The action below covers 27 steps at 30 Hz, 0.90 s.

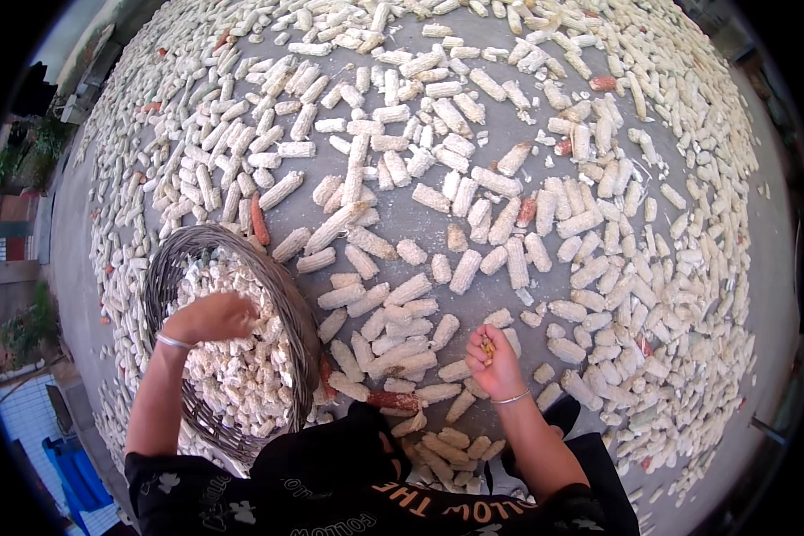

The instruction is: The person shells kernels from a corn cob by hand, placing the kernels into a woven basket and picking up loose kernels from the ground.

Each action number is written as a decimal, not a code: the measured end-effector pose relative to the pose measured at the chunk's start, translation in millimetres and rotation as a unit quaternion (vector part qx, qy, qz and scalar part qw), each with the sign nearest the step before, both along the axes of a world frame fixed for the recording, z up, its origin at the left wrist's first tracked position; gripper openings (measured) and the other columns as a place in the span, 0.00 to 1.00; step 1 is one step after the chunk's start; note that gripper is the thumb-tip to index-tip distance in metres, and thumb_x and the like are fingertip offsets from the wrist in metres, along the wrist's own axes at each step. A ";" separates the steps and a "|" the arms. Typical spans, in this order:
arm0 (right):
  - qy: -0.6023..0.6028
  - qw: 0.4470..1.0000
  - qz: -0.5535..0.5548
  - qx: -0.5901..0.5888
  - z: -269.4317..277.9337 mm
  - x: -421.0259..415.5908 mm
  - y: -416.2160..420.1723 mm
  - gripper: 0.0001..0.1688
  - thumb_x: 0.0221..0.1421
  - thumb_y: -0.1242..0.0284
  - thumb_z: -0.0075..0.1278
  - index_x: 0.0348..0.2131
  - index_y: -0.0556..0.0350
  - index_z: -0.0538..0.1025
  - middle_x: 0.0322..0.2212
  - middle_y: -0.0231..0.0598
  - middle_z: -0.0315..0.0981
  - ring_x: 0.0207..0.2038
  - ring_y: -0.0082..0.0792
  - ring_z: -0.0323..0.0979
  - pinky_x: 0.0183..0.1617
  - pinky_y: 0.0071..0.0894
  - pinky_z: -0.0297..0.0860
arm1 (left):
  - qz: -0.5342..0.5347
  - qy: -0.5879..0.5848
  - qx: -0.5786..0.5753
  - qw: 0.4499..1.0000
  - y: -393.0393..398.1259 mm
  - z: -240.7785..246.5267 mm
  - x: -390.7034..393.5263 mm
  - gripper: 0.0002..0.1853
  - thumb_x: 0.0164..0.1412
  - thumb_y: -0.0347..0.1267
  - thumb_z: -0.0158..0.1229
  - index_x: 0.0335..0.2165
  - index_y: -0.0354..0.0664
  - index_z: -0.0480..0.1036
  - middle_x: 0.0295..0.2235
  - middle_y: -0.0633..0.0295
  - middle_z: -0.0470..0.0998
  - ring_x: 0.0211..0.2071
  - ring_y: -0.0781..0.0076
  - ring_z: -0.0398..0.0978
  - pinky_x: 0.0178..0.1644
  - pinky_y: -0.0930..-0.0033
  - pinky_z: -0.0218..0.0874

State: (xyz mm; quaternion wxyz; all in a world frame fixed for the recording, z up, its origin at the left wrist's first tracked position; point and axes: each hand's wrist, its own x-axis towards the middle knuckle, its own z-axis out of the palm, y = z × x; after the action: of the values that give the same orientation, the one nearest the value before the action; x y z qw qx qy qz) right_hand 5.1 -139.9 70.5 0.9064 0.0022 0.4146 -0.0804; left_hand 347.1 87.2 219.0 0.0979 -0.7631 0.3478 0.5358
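My left hand [218, 319] is over a woven wicker basket [301, 348] at the left, its blurred fingers pointing down toward the contents. Whether it grips anything is hidden. Small broken pieces of pale corncob [241, 385] fill the basket. My right hand [496, 365] is turned palm up above the ground, fingers curled around some yellow corn kernels [488, 347]. Bare corncobs [402, 362] lie between the basket and this hand, with a red cob [394, 400] among them.
Pale corncobs [442, 120] cover much of the grey concrete ground [409, 228], with a few red cobs [526, 212] mixed in. Cobs also lie by my legs. Green plants [30, 325] and a blue object [77, 472] are at the left rim.
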 end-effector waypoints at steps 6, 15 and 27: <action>0.002 0.998 0.056 -0.015 8.5 27.8 7.4 0.08 0.52 0.69 0.37 0.24 0.53 0.64 0.17 0.30 0.57 0.13 0.18 0.50 0.14 0.16 0.48 | -0.052 -0.141 -0.296 0.943 -22.1 -9.4 -6.2 0.23 0.46 0.37 0.53 0.42 0.40 0.64 0.42 0.51 0.64 0.42 0.55 0.64 0.47 0.62 0.55; 0.008 1.000 -0.002 -0.017 16.9 -3.6 4.6 0.08 0.53 0.69 0.36 0.24 0.53 0.63 0.17 0.30 0.57 0.13 0.18 0.51 0.13 0.17 0.48 | -0.195 -0.357 -0.352 0.843 -176.0 -184.2 3.9 0.18 0.41 0.33 0.52 0.37 0.45 0.67 0.43 0.62 0.62 0.46 0.63 0.60 0.51 0.54 0.46; 0.066 0.996 -0.043 0.031 -17.9 -27.1 5.7 0.08 0.52 0.69 0.37 0.24 0.53 0.64 0.17 0.30 0.58 0.12 0.18 0.50 0.13 0.16 0.48 | -0.083 -0.343 -0.280 0.893 -192.0 -179.4 63.9 0.07 0.44 0.31 0.47 0.22 0.40 0.71 0.24 0.53 0.72 0.30 0.54 0.70 0.38 0.58 0.59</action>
State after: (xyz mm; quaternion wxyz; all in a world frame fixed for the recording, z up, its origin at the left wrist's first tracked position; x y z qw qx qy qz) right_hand -22.0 -134.2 52.6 0.8723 0.0427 0.4753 -0.1062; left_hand 411.0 -104.9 39.5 0.0381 -0.8634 0.4905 0.1115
